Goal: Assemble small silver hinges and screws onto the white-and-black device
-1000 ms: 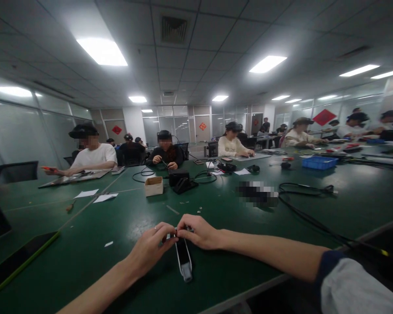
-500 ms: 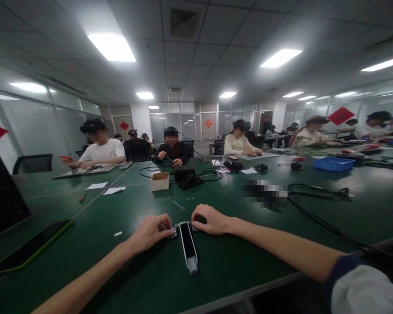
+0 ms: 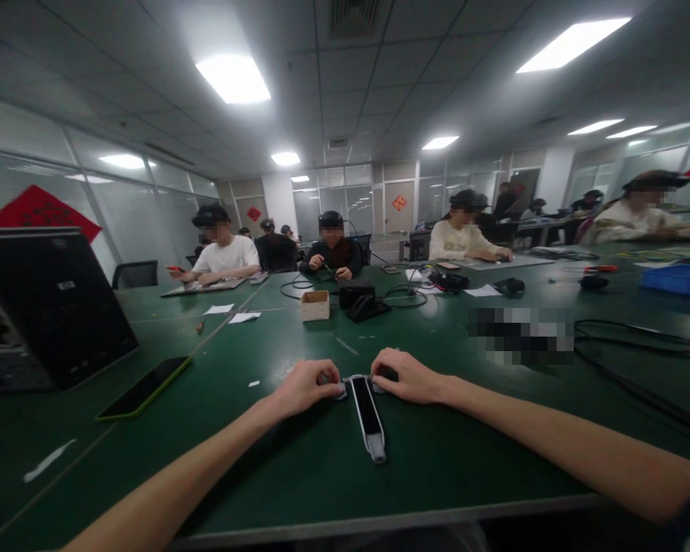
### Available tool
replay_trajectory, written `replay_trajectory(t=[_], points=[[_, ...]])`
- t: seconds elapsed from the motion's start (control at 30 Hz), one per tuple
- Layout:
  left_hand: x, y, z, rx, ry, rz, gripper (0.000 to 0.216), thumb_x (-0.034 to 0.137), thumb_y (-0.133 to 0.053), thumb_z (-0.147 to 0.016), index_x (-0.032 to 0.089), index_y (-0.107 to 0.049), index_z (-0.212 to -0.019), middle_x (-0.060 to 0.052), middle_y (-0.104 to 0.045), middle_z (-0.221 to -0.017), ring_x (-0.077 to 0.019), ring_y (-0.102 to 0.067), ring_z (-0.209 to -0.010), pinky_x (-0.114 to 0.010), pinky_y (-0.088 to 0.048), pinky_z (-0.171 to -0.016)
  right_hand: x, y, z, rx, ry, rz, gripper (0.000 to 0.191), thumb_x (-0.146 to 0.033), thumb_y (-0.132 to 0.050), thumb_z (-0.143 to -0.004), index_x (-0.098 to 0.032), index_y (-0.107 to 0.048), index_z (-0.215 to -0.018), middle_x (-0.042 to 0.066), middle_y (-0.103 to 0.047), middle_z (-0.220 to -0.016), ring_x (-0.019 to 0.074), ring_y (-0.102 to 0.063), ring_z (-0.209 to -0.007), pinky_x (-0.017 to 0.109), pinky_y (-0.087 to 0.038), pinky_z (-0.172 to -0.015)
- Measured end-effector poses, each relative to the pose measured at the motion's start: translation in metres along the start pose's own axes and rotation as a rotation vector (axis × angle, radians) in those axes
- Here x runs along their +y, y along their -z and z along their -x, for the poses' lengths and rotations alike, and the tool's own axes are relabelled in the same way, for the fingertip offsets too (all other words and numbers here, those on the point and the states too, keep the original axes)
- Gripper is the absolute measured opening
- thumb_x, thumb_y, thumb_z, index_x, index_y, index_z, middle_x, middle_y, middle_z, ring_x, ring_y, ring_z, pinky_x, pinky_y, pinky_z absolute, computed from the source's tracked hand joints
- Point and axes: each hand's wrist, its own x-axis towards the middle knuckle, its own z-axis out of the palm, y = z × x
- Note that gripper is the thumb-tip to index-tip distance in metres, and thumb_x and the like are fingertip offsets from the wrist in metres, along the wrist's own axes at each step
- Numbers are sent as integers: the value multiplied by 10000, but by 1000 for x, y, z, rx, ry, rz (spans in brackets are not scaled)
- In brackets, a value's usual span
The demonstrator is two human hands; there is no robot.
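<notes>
A long, narrow device (image 3: 367,410) with a light grey rim, a black face and a grey block at its near end lies on the green table. Small grey pieces stick out on both sides of its far end. My left hand (image 3: 309,386) is closed, thumb and fingers pinching the small grey piece (image 3: 341,392) on the left. On the other side my right hand (image 3: 407,376) curls its fingers down onto the right grey piece (image 3: 378,388), which is partly covered by the fingertips. What joins these pieces to the device is too small to tell.
A phone in a green case (image 3: 145,389) and a black computer case (image 3: 57,299) are at the left. Farther back are a small open box (image 3: 315,306) and a black device (image 3: 359,297) with cables. A blue tray (image 3: 678,280) stands right. Several people work across the table.
My view has swung left, so the scene sits farther right and the computer case shows more fully. Both hands keep their hold beside the device.
</notes>
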Motion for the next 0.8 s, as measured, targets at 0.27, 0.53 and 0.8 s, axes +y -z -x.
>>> replay_trajectory(t=[0.27,0.53,0.8], points=[[-3,-6,-5,69,12,66,208,361,-619,-773,181,-663,-866,-2,-684,-843,-153,-603,-711,-240,-443,-625,1,0,0,-1,-1,-5,156,-287,-537,-868,-153,-614,-883,50,-613,-870,165,-546,-798,305,-438,-728],[-10,-15,-10,83,31,181,213,347,-626,-765,165,-657,-871,-5,-690,-814,-145,-613,-676,-234,-460,-611,4,-1,0,-2,-1,-1,147,-280,-539,-868,-156,-615,-896,44,-610,-881,160,-543,-811,305,-440,-750],[3,-7,-6,61,57,132,256,347,-615,-760,171,-658,-942,-14,-687,-881,-152,-605,-690,-246,-465,-599,3,8,-2,5,13,19,176,-312,-538,-874,-160,-620,-908,53,-619,-898,172,-545,-837,324,-444,-767]])
